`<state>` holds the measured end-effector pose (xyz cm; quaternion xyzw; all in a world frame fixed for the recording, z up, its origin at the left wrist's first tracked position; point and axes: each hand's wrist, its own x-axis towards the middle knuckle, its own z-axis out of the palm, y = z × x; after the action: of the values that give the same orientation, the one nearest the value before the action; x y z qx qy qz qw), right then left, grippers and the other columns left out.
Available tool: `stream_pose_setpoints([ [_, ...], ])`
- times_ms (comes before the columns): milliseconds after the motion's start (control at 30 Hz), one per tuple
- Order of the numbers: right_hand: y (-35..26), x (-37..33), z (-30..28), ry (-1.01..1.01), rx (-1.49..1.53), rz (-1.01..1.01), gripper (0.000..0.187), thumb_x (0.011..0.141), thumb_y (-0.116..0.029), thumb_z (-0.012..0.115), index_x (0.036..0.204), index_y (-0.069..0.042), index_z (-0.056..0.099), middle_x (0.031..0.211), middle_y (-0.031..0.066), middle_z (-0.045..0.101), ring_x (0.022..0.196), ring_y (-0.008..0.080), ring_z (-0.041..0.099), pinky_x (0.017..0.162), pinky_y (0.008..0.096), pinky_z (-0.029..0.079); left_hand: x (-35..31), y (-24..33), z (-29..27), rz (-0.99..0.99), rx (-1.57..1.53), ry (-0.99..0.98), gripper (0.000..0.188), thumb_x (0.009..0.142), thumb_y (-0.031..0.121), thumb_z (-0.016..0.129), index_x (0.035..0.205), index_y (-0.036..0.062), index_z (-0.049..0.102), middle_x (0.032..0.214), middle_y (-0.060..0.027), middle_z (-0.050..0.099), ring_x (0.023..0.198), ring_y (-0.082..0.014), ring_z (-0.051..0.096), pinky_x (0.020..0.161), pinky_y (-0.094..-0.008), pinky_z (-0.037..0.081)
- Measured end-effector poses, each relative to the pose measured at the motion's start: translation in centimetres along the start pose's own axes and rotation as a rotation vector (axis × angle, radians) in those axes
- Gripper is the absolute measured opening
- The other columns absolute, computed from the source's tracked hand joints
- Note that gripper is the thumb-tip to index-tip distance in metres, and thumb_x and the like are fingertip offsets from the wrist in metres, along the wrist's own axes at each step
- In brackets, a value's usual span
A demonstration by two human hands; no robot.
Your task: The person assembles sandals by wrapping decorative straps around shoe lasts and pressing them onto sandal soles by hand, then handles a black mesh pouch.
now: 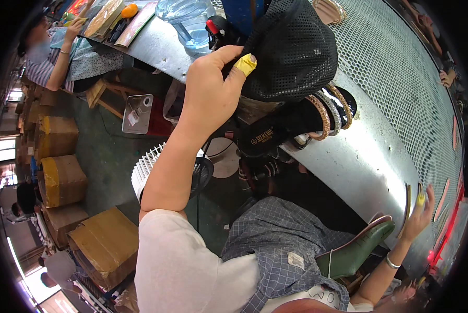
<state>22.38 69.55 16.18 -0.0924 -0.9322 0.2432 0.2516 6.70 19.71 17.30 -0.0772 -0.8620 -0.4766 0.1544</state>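
Note:
My left hand, its thumb wrapped in yellow tape, pinches the edge of a black mesh cloth between thumb and fingers. The cloth bulges over something it hides. Just below it, a black sandal with several glittering straps lies at the metal table's edge. At the far right my right hand, also with yellow tape on a finger, has its fingers stretched out over the table. A thin dark curved strip lies beside that hand. Between my lap and the table edge is a green shoe.
The metal table borders a perforated green-grey surface. A clear water jug stands at the back. A white slatted fan is below my left arm. Cardboard boxes line the left; a co-worker sits at the far left.

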Motion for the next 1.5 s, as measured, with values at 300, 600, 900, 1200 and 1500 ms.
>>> stream_pose_setpoints([
  [300, -18.7, 7.6, 13.1, -0.604, 0.547, -0.125, 0.042, 0.086, -0.017, 0.053, 0.124, -0.001, 0.047, 0.121, 0.0129, 0.052, 0.113, 0.0241, 0.050, 0.095, 0.0334, 0.040, 0.5, 2.4, 1.8, 0.249, 0.435, 0.176, 0.087, 0.058, 0.034, 0.081, 0.126, 0.0067, 0.035, 0.099, -0.0190, 0.058, 0.086, -0.0375, 0.060, 0.079, -0.0420, 0.047],
  [600, -25.2, 13.8, 21.9, -0.798, 0.984, 0.318, 0.034, 0.096, -0.018, 0.041, 0.127, -0.004, 0.044, 0.096, 0.0019, 0.059, 0.090, 0.0054, 0.056, 0.073, 0.0196, 0.048, 2.3, 1.0, 1.3, 0.240, 0.095, 0.103, 0.075, 0.059, 0.019, 0.081, 0.120, 0.0062, 0.039, 0.092, -0.0163, 0.060, 0.076, -0.0269, 0.064, 0.066, -0.0322, 0.050],
  [900, -22.3, 13.9, 22.7, -0.946, 1.325, 0.257, 0.026, 0.095, -0.012, 0.040, 0.121, -0.006, 0.044, 0.105, 0.0053, 0.059, 0.087, 0.0088, 0.062, 0.071, 0.0203, 0.054, 2.0, 2.4, 0.5, 0.222, -0.125, 0.058, 0.076, 0.069, 0.020, 0.076, 0.130, 0.0046, 0.034, 0.101, -0.0102, 0.060, 0.084, -0.0176, 0.061, 0.077, -0.0269, 0.049],
  [1200, -21.4, 13.0, 22.7, -0.986, 1.421, 0.262, 0.024, 0.092, -0.003, 0.040, 0.116, -0.004, 0.044, 0.103, 0.0105, 0.060, 0.087, 0.0126, 0.063, 0.074, 0.0235, 0.055, 1.4, 1.2, 0.1, 0.288, -0.156, 0.034, 0.058, 0.064, 0.001, 0.073, 0.118, 0.0033, 0.053, 0.103, -0.0075, 0.061, 0.088, -0.0158, 0.060, 0.080, -0.0271, 0.047],
  [1500, -22.0, 12.3, 22.3, -0.890, 1.323, 0.245, 0.026, 0.090, -0.001, 0.042, 0.116, -0.003, 0.043, 0.097, 0.0106, 0.061, 0.082, 0.0111, 0.064, 0.070, 0.0202, 0.057, 1.5, 1.4, -0.5, 0.285, -0.103, -0.040, 0.059, 0.067, 0.003, 0.073, 0.121, 0.0017, 0.049, 0.106, -0.0098, 0.061, 0.092, -0.0157, 0.059, 0.084, -0.0263, 0.046],
])
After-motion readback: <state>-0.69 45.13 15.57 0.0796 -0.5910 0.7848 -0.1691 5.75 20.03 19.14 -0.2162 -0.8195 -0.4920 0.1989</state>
